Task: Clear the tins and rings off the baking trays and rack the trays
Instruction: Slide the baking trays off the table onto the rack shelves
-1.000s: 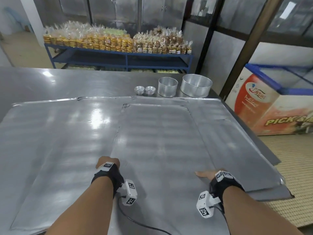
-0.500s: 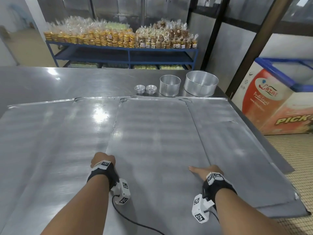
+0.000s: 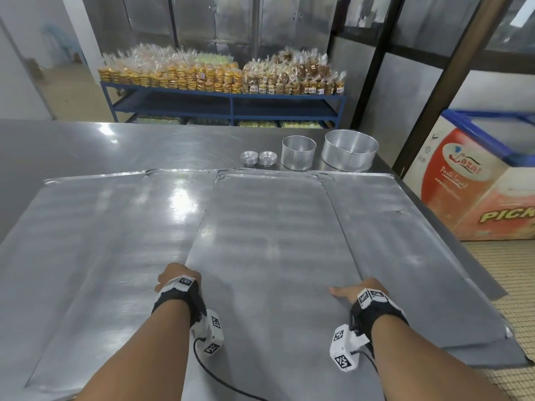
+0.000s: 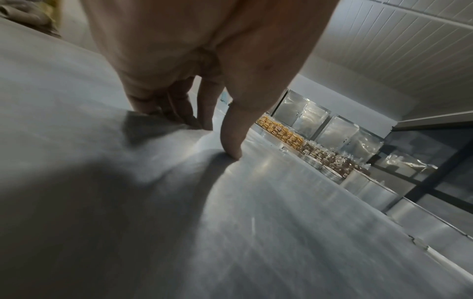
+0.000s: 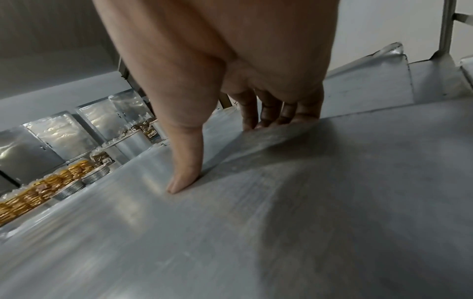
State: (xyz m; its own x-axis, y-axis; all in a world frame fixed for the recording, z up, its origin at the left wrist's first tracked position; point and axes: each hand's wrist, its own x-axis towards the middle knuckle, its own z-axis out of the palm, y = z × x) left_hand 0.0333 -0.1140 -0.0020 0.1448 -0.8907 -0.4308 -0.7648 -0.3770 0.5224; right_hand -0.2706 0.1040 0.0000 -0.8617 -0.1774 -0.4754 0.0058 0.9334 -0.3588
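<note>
I had both hands on the middle baking tray [image 3: 272, 233], the top sheet of several overlapping trays on the steel table [image 3: 86, 143]. My left hand [image 3: 173, 277] pinched its left long edge, thumb [image 4: 231, 131] on top and fingers [image 4: 194, 113] curled under the lip. My right hand [image 3: 354, 290] pinched the right edge the same way, thumb [image 5: 184, 165] flat on the sheet and fingers [image 5: 271, 113] hooked below.

The tins and rings were already off the trays: 2 small tart tin stacks [image 3: 258, 158], a smaller ring [image 3: 298, 151] and a larger cake ring [image 3: 350, 150] stood on the table just beyond the trays' far edges.

I judged the risks as these: the sheet was thin and wide, so an uneven lift could flex or twist it out of such a shallow pinch. Its far edge lay close to the tins, so pushing forward could knock them. Dragging might also shift the right-hand tray [image 3: 434, 270], which overhung the table edge.
</note>
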